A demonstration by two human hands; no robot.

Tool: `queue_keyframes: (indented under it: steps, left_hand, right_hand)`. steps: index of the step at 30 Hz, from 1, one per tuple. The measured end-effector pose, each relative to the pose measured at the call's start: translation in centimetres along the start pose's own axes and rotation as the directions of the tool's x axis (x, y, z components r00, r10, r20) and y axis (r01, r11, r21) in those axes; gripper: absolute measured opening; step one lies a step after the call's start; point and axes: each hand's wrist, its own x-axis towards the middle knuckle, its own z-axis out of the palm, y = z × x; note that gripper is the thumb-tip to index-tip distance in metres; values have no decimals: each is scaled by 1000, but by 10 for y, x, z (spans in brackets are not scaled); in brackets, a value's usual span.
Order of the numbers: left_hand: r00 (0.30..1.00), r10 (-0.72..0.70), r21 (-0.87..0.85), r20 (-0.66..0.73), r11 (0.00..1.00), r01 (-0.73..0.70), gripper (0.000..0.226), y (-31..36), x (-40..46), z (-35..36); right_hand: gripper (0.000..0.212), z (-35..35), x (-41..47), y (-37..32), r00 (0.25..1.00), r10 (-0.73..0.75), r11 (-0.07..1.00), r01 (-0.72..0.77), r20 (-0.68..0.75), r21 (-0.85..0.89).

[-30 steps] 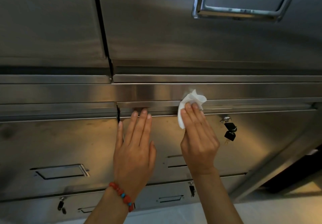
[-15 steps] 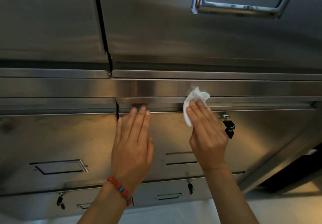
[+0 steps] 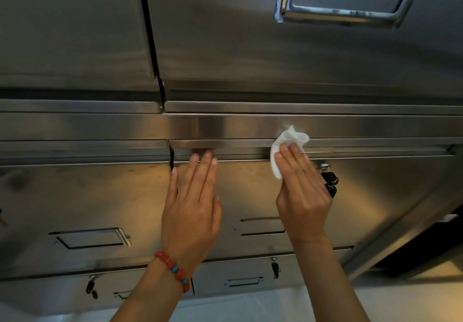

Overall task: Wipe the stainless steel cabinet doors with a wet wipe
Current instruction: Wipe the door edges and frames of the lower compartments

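A stainless steel cabinet fills the view. My right hand (image 3: 302,196) presses a crumpled white wet wipe (image 3: 288,144) against the top edge of the middle cabinet door (image 3: 250,191), just under a horizontal steel band. My left hand (image 3: 191,206) lies flat on the same door near its left edge, fingers together and pointing up, holding nothing. A red bead bracelet (image 3: 172,269) circles the left wrist.
Black keys (image 3: 329,182) hang from a lock just right of my right hand. More keys hang in lower locks (image 3: 275,269), (image 3: 90,286). A large chrome handle (image 3: 335,13) juts from the upper door. Recessed handles (image 3: 92,237) sit on the lower doors. A pale floor (image 3: 250,306) shows below.
My right hand has slid the wipe to the right along the door's top edge, closer to the keys. My left hand has stayed flat in place.
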Motion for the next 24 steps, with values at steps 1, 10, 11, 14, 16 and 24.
queue_keyframes:
  steps: [1,10,11,14,16,24]
  left_hand:
    - [1000,1,1,0,1000,-1,55,0,0,0]
    - [1000,-11,-22,-15,1000,10,55,3,0,1]
    - [1000,-10,-19,-16,1000,9,55,3,0,1]
    - [1000,-6,-16,-16,1000,5,56,2,0,1]
    - [1000,-6,-19,-14,1000,6,56,2,0,1]
    - [1000,-10,-37,-8,999,9,56,1,0,3]
  right_hand:
    - [29,0,-1,-1,999,32,999,-32,-15,-11]
    - [26,14,8,-35,999,-36,994,34,16,101]
    - [26,13,9,-35,998,-51,994,48,24,95]
    - [26,9,9,-24,996,-82,995,80,23,65]
    - [28,6,8,-16,999,-46,998,46,-2,42]
    - [32,14,9,-35,999,-31,994,29,25,102]
